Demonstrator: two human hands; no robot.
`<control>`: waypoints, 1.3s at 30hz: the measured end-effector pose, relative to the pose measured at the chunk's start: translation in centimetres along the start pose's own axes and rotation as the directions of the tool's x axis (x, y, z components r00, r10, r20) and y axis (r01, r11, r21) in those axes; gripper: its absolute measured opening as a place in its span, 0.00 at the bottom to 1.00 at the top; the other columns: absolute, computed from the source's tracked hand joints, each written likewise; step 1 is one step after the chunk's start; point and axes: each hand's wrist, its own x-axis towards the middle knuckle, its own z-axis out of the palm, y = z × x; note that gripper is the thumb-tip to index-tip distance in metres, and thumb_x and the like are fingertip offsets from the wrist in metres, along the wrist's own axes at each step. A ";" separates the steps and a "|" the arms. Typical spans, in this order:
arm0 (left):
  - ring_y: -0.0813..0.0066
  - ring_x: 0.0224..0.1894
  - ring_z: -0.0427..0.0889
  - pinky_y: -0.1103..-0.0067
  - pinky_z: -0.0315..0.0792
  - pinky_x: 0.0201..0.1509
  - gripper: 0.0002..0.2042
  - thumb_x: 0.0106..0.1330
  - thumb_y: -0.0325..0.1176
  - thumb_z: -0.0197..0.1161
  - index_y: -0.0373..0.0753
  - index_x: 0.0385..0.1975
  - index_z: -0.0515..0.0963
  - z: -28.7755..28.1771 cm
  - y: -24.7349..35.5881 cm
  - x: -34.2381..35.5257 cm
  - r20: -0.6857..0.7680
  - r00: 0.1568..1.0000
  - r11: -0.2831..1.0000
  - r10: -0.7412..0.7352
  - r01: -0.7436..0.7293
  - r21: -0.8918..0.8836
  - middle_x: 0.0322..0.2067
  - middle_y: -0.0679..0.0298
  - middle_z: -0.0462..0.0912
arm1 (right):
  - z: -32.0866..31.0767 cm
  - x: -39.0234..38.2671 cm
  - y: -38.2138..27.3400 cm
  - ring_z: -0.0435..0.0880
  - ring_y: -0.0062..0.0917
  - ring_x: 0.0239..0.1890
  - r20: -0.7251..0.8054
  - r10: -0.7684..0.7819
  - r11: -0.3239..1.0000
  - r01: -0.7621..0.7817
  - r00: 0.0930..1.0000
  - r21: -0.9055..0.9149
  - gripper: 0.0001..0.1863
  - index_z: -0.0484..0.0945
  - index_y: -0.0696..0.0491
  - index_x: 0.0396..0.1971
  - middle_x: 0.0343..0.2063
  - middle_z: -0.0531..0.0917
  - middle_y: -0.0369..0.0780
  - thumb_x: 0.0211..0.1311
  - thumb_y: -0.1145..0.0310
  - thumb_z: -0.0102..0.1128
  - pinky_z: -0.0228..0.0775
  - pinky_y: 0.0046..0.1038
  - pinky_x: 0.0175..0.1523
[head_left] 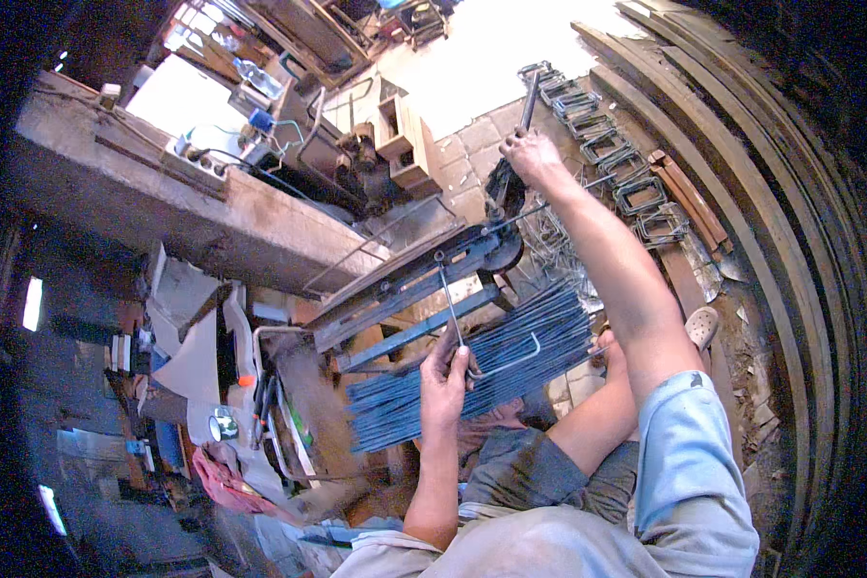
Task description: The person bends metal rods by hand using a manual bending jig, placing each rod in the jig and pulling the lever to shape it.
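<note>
Dark bluish metal rods (549,323) lie in a thick bundle across the middle of the frame, just beyond your bent legs. Your left hand (443,385), below the centre, has its thumb and fingers pinching a thin metal rod (452,303) that slants up to a small round eye at the long metal bench frame (352,323). A hooked rod (515,364) sticks out to the right beside that same hand, over the bundle; whether the two are one bent length, you cannot tell from here. Your right hand (535,159), in the upper middle, has its fingers curled around a dark lever (531,99) rising above the bench's far end. To the right of it, rectangular metal frames (607,146) run in a row on the floor, next to long bars (742,144) curving along the right edge. At the upper left sit a clear bottle (258,77) and a concrete beam (202,188). Your blue-grey sleeve (689,433) bears a small dark mark near its hem, and a white-and-green tin (223,425) stands at the lower left; both markings are too small to read.
</note>
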 end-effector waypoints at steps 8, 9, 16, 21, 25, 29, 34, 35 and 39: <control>0.81 0.26 0.73 0.83 0.69 0.27 0.20 0.69 0.29 0.54 0.38 0.61 0.67 -0.9 0.0 0.7 -0.026 0.988 0.986 0.154 -0.152 0.065 0.27 0.65 0.76 | 1.3 -1.4 0.3 0.77 0.27 0.52 -0.076 0.056 0.989 -0.065 0.996 -0.135 0.14 0.77 0.46 0.44 0.44 0.80 0.34 0.59 0.71 0.48 0.71 0.34 0.53; 0.75 0.31 0.76 0.78 0.72 0.33 0.21 0.69 0.32 0.55 0.36 0.61 0.67 -1.8 0.3 1.0 -0.065 0.971 0.949 0.232 -0.211 0.235 0.32 0.62 0.79 | 1.0 -1.6 0.2 0.77 0.27 0.52 -0.050 0.071 0.983 -0.078 0.996 -0.164 0.13 0.77 0.46 0.43 0.44 0.81 0.34 0.59 0.72 0.48 0.71 0.34 0.53; 0.47 0.63 0.62 0.60 0.53 0.68 0.25 0.68 0.45 0.55 0.34 0.59 0.68 -14.8 -2.7 12.0 -0.388 0.628 0.611 0.674 -0.181 0.771 0.59 0.47 0.68 | -1.7 -7.9 1.4 0.74 0.29 0.57 -0.011 0.144 0.926 -0.138 0.990 -0.352 0.15 0.78 0.49 0.45 0.47 0.81 0.39 0.57 0.70 0.50 0.57 0.39 0.64; 0.54 0.58 0.70 0.63 0.58 0.64 0.18 0.67 0.43 0.50 0.43 0.52 0.75 -16.4 -5.1 13.6 -0.201 0.570 0.303 0.797 -0.089 0.949 0.53 0.55 0.75 | -4.5 -12.9 -0.5 0.70 0.33 0.61 0.128 0.272 0.880 -0.192 0.954 -0.433 0.18 0.75 0.52 0.50 0.53 0.77 0.40 0.61 0.69 0.46 0.51 0.43 0.69; 0.50 0.53 0.72 0.61 0.60 0.62 0.17 0.64 0.42 0.53 0.42 0.47 0.77 -16.5 -5.3 13.9 -0.207 0.515 0.332 0.832 -0.161 0.929 0.47 0.55 0.77 | -4.5 -15.8 -0.2 0.71 0.32 0.59 0.123 0.312 0.863 -0.227 0.942 -0.450 0.16 0.76 0.51 0.48 0.53 0.77 0.40 0.62 0.69 0.45 0.56 0.43 0.66; 0.53 0.49 0.74 0.62 0.61 0.61 0.14 0.63 0.42 0.54 0.41 0.42 0.78 -16.5 -4.7 13.7 -0.215 0.494 0.338 0.842 -0.172 0.925 0.42 0.57 0.78 | -4.4 -18.6 -0.7 0.73 0.33 0.57 0.005 0.281 0.877 -0.255 0.960 -0.408 0.15 0.76 0.51 0.48 0.51 0.78 0.40 0.62 0.69 0.46 0.61 0.44 0.62; 0.55 0.45 0.74 0.63 0.63 0.58 0.13 0.64 0.42 0.53 0.41 0.39 0.78 -16.7 -5.2 13.8 -0.200 0.479 0.326 0.855 -0.195 0.925 0.38 0.57 0.79 | -3.5 -20.7 -0.8 0.75 0.33 0.54 -0.088 0.232 0.870 -0.247 0.969 -0.426 0.15 0.76 0.52 0.46 0.46 0.79 0.41 0.62 0.69 0.45 0.66 0.42 0.57; 0.55 0.45 0.74 0.63 0.63 0.57 0.13 0.64 0.42 0.53 0.41 0.38 0.78 -16.7 -5.3 13.8 -0.206 0.480 0.331 0.853 -0.192 0.924 0.38 0.56 0.79 | -3.8 -21.0 -1.4 0.75 0.33 0.54 -0.087 0.239 0.871 -0.253 0.967 -0.421 0.15 0.76 0.52 0.46 0.47 0.79 0.41 0.62 0.69 0.45 0.67 0.42 0.57; 0.56 0.45 0.75 0.64 0.63 0.57 0.15 0.64 0.45 0.52 0.40 0.35 0.79 -17.1 -6.3 14.5 -0.216 0.467 0.329 0.857 -0.175 0.928 0.37 0.56 0.79 | -4.2 -21.9 -2.7 0.74 0.32 0.55 -0.067 0.268 0.870 -0.271 0.961 -0.412 0.12 0.76 0.52 0.42 0.47 0.79 0.41 0.61 0.70 0.46 0.68 0.40 0.55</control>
